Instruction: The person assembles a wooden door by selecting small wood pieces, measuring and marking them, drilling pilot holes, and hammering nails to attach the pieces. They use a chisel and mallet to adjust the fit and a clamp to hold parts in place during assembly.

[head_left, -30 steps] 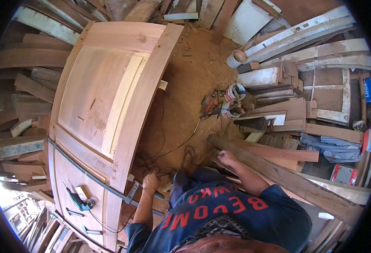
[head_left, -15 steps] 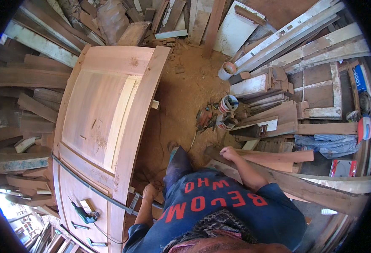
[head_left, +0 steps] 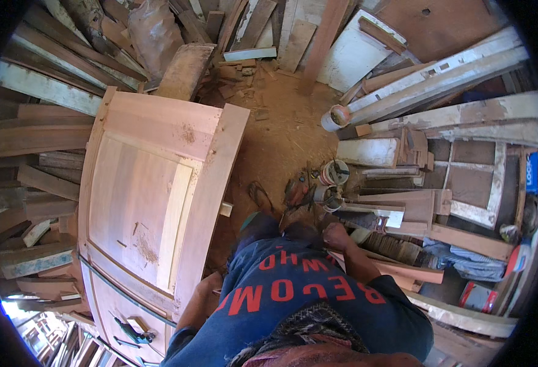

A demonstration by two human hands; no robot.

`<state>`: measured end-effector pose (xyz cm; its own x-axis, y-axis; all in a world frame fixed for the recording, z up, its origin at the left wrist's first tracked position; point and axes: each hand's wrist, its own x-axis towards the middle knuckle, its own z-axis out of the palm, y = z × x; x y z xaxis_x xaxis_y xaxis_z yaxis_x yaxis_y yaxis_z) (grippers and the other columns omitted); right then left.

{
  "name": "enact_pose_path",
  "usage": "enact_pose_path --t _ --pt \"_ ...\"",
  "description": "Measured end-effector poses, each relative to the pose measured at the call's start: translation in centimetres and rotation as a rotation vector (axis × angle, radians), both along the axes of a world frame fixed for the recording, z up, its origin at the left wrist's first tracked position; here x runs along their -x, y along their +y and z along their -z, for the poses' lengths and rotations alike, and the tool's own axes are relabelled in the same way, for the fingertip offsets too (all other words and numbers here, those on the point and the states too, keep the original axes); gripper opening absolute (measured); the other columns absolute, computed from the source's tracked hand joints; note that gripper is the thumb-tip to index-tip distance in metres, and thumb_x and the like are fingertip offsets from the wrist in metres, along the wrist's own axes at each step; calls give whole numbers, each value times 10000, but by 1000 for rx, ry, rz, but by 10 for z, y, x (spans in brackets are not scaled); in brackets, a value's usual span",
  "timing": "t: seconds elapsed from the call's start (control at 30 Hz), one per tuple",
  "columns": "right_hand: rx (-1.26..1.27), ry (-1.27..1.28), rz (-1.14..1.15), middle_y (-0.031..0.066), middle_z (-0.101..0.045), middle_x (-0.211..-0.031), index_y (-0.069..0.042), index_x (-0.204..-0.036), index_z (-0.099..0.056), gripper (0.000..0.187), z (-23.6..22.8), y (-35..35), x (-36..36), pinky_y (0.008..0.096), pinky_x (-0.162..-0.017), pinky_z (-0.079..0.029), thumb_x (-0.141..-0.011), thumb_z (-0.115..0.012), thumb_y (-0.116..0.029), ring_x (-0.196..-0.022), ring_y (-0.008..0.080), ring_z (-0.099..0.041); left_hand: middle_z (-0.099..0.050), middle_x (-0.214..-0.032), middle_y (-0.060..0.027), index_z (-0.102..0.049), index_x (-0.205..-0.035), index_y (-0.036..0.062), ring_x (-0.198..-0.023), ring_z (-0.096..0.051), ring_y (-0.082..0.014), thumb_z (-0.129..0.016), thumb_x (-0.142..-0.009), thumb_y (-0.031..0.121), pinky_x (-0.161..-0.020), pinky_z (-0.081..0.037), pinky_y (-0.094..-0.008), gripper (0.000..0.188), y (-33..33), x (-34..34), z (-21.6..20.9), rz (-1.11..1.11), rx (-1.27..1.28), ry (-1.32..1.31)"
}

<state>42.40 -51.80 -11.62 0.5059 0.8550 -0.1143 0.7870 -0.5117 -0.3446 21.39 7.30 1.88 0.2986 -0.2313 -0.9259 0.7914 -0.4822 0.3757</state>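
A large wooden panelled door (head_left: pixel 147 113) lies raised at my left, with wood shavings (head_left: pixel 147 248) on its panel. Beside its near long edge hangs my left hand (head_left: pixel 210 284), its fingers mostly hidden. On the right, my right hand (head_left: pixel 337 237) is closed in a loose fist next to my thigh, with nothing visible in it. The bar of a clamp (head_left: pixel 128 287) crosses the door. Past it, a green power drill (head_left: pixel 136 333) rests on the door's lower part, beside a small wood block. My sandalled foot (head_left: pixel 260 197) is on the dusty floor ahead.
Two buckets (head_left: pixel 334 173) and a red power tool (head_left: pixel 296 188) stand on the floor ahead. A handsaw (head_left: pixel 367 220) lies on stacked boards at the right. Another bucket (head_left: pixel 335 117) is farther off. Old planks (head_left: pixel 40 88) fill the left side; a white panel (head_left: pixel 357 52) leans at the back.
I have stepped forward along the door, and one foot now shows ahead. Both hands sit closer to my body; the buckets and tools appear nearer.
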Motion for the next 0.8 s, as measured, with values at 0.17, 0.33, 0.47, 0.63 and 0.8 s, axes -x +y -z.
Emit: enact_pose_path --t 0.17,0.33,0.47,0.63,0.8 --pt "-93 728 1234 92 -709 -769 -27 -891 -726 170 -21 45 -148 374 -554 -533 -885 -717 -196 -621 184 -666 -758 -1059 -188 -750 -1087 64 -955 -740 -302 -701 -901 244 -818 -591 -445 264 11 -51 -72 -194 172 126" --pt "-59 656 1177 137 -731 -839 -17 -993 -745 271 -40 82 -259 414 -712 -562 -891 -732 -267 -768 248 -704 -758 -1060 -177 -741 -1106 54 -956 -734 -284 -706 -898 218 -818 -586 -427 267 -32 -81 -105 -381 167 43" --pt "186 590 935 150 -747 -869 -56 -941 -762 220 -7 89 -322 387 -750 -555 -883 -723 -264 -827 285 -718 -758 -1061 -169 -733 -1120 46 -956 -729 -270 -711 -896 198 -819 -583 -412 272 -83 -124 -116 -515 126 -17" --pt "309 795 680 179 -752 -958 -64 -917 -767 247 21 105 -420 434 -786 -560 -832 -691 -283 -865 356 -715 -758 -1063 -159 -724 -1138 36 -957 -723 -252 -716 -893 173 -820 -578 -394 281 -145 -196 -132 -676 38 -33" --pt "57 766 554 99 -709 -830 -39 -952 -700 232 62 86 -546 359 -611 -558 -888 -717 -261 -747 209 -705 -758 -1064 -149 -715 -1157 26 -958 -717 -235 -721 -890 148 -820 -573 -376 293 -191 -279 -149 -757 -19 -19"
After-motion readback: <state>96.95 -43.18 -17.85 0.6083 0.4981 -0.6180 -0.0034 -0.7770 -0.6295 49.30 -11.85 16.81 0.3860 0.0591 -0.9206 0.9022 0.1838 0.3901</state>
